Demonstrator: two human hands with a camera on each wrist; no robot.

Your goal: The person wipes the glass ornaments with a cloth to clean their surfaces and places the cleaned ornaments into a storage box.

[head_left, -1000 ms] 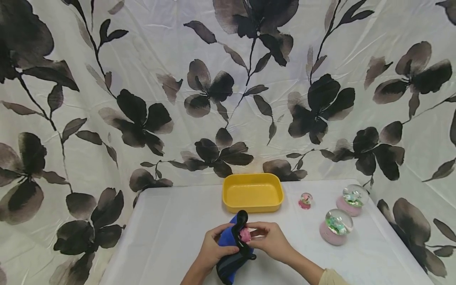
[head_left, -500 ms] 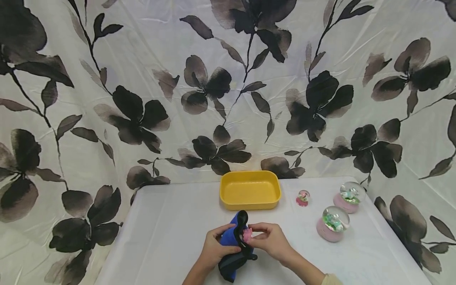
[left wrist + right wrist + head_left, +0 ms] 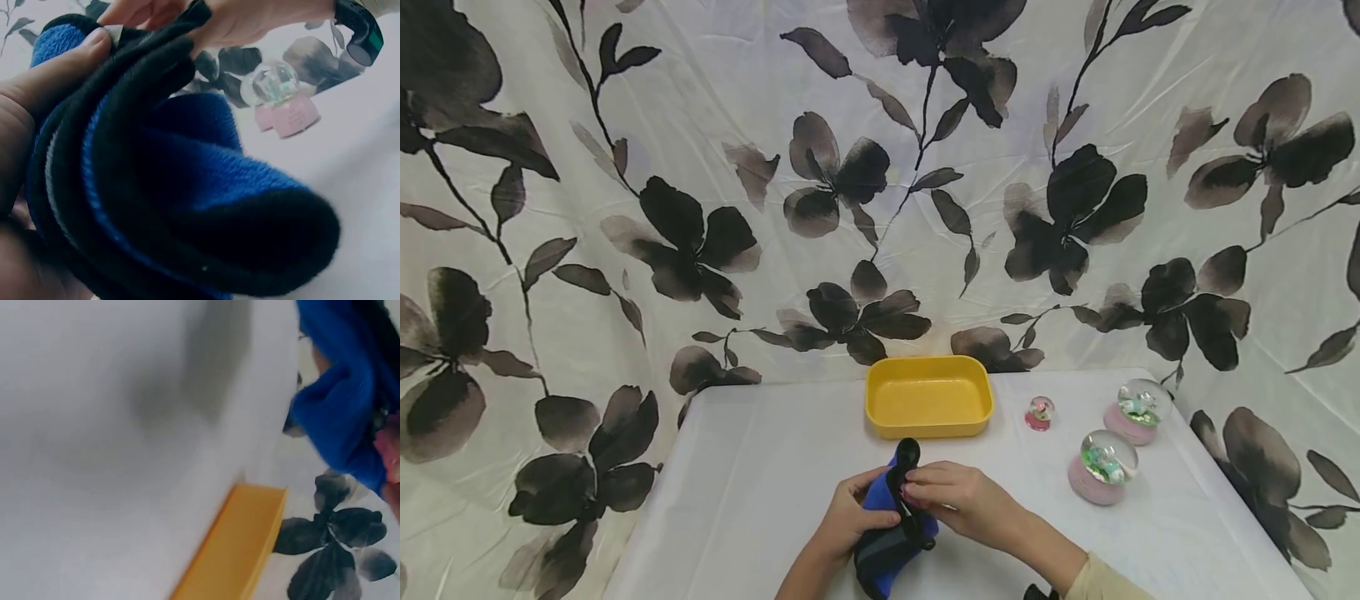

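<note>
Right hand is moving in, pinching the small pink object against the folded, fuzzy blue cloth with black edging; pink is showing less than before, so cloth contact is likely tightening. Left hand is gripping the cloth.

Soft, even light fills the clear head view, with glints on the globes. The left wrist view is dimmer, the folds of the cloth sinking to black; the right is blurred, a hazy grey shadow across the surface.
</note>
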